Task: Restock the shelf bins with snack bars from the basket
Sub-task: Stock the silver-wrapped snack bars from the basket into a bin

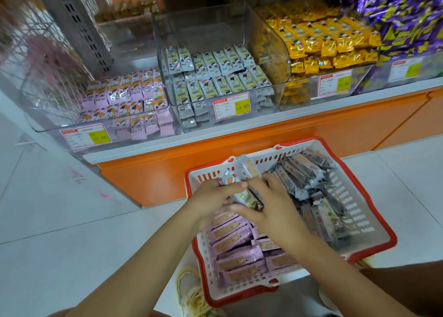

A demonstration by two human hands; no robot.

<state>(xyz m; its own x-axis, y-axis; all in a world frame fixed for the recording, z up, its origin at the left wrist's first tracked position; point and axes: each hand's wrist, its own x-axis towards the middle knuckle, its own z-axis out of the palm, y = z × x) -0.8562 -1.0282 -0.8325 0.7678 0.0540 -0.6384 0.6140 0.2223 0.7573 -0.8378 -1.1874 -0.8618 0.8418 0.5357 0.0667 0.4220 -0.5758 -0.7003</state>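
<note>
Fingers of left hand (pixel 211 200) and right hand (pixel 273 207) curl round pale snack bars (pixel 247 197) over the basket (pixel 384 225); grey-bar bin (pixel 203 29) at twelve o'clock, pink-bar bin (pixel 48 126) at ten.

Yellow patches reading 15.80 stand on the left price tag (pixel 86 135) of the pink-bar bin (pixel 45 125) and the middle price tag (pixel 232 106) of the pale-bar bin (pixel 203 29); the right price tag (pixel 335 84) is blurred, and the smaller print is illegible.
</note>
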